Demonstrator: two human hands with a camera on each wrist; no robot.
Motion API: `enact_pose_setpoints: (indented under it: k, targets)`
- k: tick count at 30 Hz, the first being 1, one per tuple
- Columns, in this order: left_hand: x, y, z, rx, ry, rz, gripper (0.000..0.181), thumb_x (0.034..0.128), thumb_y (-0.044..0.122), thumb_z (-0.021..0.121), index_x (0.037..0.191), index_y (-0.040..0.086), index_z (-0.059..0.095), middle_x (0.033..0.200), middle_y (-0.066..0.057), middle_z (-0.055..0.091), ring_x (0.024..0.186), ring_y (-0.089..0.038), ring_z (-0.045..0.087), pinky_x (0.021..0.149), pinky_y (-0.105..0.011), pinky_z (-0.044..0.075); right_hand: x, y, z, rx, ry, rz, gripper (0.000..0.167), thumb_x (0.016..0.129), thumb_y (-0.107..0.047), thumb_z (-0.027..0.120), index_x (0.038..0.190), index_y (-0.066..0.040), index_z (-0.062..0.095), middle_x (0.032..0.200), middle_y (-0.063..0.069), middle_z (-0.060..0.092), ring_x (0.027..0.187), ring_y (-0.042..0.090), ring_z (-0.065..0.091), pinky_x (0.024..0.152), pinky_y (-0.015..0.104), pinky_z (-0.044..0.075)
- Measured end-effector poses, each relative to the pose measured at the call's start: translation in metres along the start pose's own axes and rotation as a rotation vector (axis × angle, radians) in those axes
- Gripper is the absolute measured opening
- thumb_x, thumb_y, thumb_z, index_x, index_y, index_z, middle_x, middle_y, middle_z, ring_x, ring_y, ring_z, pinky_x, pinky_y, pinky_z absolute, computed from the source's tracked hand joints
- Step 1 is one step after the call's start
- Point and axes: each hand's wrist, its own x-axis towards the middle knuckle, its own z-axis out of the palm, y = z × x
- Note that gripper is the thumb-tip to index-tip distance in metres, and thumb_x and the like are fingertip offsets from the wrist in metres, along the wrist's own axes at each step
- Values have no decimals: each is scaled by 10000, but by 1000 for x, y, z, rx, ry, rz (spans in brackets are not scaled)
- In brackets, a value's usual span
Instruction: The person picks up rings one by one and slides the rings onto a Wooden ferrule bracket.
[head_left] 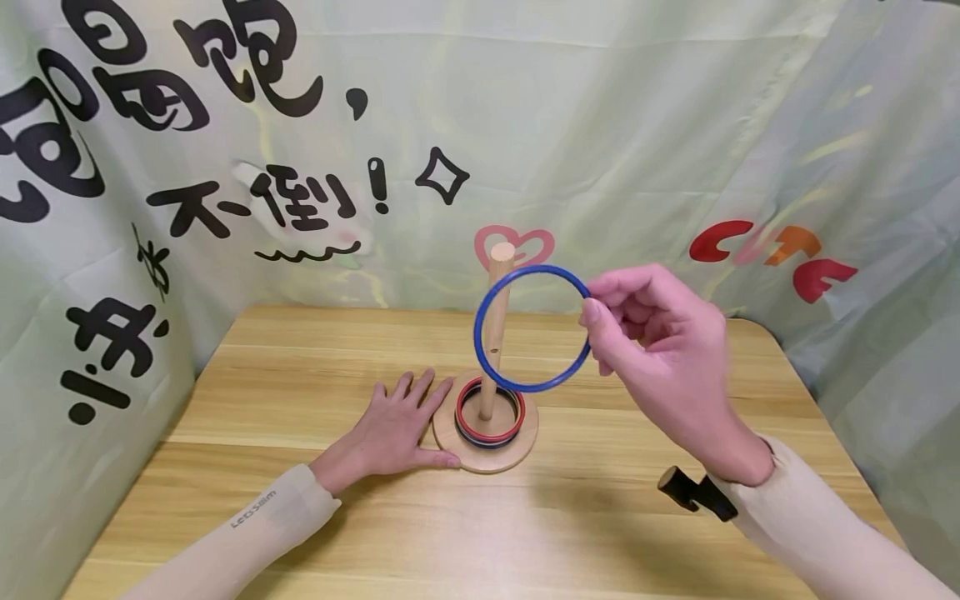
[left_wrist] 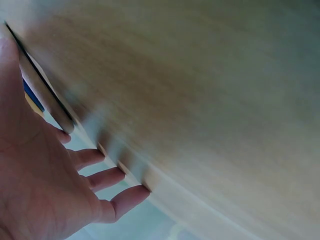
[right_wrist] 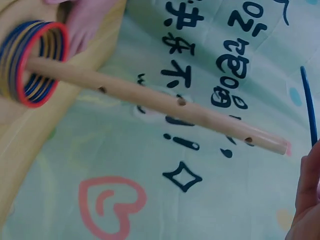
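My right hand (head_left: 667, 350) pinches a blue ring (head_left: 532, 388) between thumb and fingers, up in the air in front of a wooden peg (head_left: 497, 321). Seen from the right wrist, the blue ring (right_wrist: 308, 102) is edge-on, apart from the peg's tip (right_wrist: 280, 145). Around the foot of the peg lie several stacked rings, a red ring (right_wrist: 65, 42) on top, with blue and yellow ones under it. The round wooden base (head_left: 517, 454) sits on the table. Spread beside it, my left hand (head_left: 390, 429) rests on the table with its thumb and fingertips at the base's edge.
The wooden table (head_left: 615, 533) is bounded at the back and sides by a pale curtain (head_left: 585, 125) with printed lettering and a pink heart. A dark object (head_left: 697, 493), perhaps part of the wrist camera mount, shows at the right wrist.
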Motion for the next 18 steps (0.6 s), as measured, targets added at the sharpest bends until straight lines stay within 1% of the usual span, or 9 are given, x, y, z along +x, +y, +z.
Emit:
enact_pose_setpoints:
  k: [3, 5, 7, 9, 13, 16, 18]
  targets:
    - [1, 0, 0, -6, -10, -3, 1240, 852, 966, 537, 1737, 125, 321, 1709, -255, 357, 1479, -557, 405, 996, -795, 389, 7, 0, 8, 46, 10, 28, 136, 965, 125, 698, 1100, 123, 704, 782, 152, 658, 518, 145, 542, 486, 236, 470]
    - [1, 0, 0, -4, -20, -7, 1245, 850, 971, 530, 1742, 131, 309, 1717, -250, 344, 1488, -556, 394, 1006, -797, 383, 11, 2, 12, 57, 21, 52, 119, 978, 104, 699, 1096, 114, 701, 770, 160, 643, 502, 152, 528, 472, 245, 458]
    - [0, 1, 0, -1, -28, -10, 1248, 849, 975, 524, 1745, 137, 298, 1724, -245, 335, 1495, -554, 388, 1013, -801, 378, 14, 4, 15, 43, 32, 75, 104, 987, 88, 697, 1090, 105, 700, 763, 163, 635, 492, 162, 526, 464, 252, 458]
    - [0, 0, 0, 1, -22, -7, 1246, 849, 974, 526, 1743, 135, 306, 1719, -247, 343, 1490, -554, 396, 1009, -803, 381, 17, 7, 18, 21, 45, 102, 96, 989, 78, 700, 1083, 94, 701, 760, 164, 635, 488, 172, 529, 465, 256, 463]
    - [0, 1, 0, 3, -7, 0, 1237, 851, 963, 545, 1736, 127, 324, 1706, -252, 366, 1473, -548, 417, 992, -793, 397, 20, 12, 20, 6, 60, 183, 85, 984, 69, 707, 1070, 69, 714, 777, 195, 635, 482, 191, 535, 471, 265, 476]
    - [0, 2, 0, -2, 4, 1, 1229, 854, 952, 561, 1727, 115, 344, 1692, -261, 383, 1458, -549, 432, 977, -782, 407, 21, 17, 21, 8, 58, 245, 80, 981, 74, 708, 1060, 61, 719, 788, 209, 623, 480, 201, 545, 469, 268, 480]
    - [1, 2, 0, -5, 4, 0, 1227, 854, 950, 566, 1725, 113, 348, 1690, -262, 386, 1456, -549, 434, 975, -778, 408, 20, 20, 21, -7, 50, 270, 81, 981, 81, 703, 1060, 66, 715, 789, 200, 622, 480, 215, 555, 466, 269, 483]
